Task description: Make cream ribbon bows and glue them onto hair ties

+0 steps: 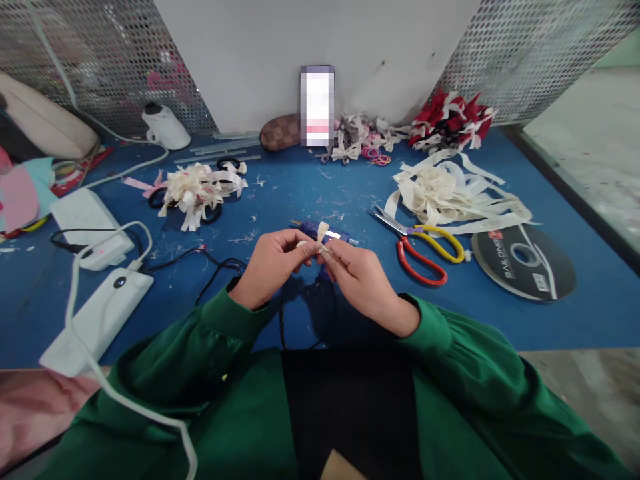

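Note:
My left hand (pixel 281 258) and my right hand (pixel 361 275) meet at the centre, fingertips pinched together on a small cream ribbon (pixel 323 232). One end of the ribbon stands up above the fingers, and a thin part runs between the two hands. Just behind them lies a blue glue gun (pixel 309 228) with a clear stick at its right end, partly hidden by my hands. To the right, scissors (pixel 423 250) with one red and one yellow handle lie open near a pile of cream ribbon strips (pixel 445 190).
Ribbon bows (pixel 197 190) are heaped at left, with more bows (pixel 363 133) and red ones (pixel 450 120) behind. A phone (pixel 317 107) leans on the back panel. A black spool (pixel 524 262) lies right; white power strips (pixel 97 323) and cables lie left.

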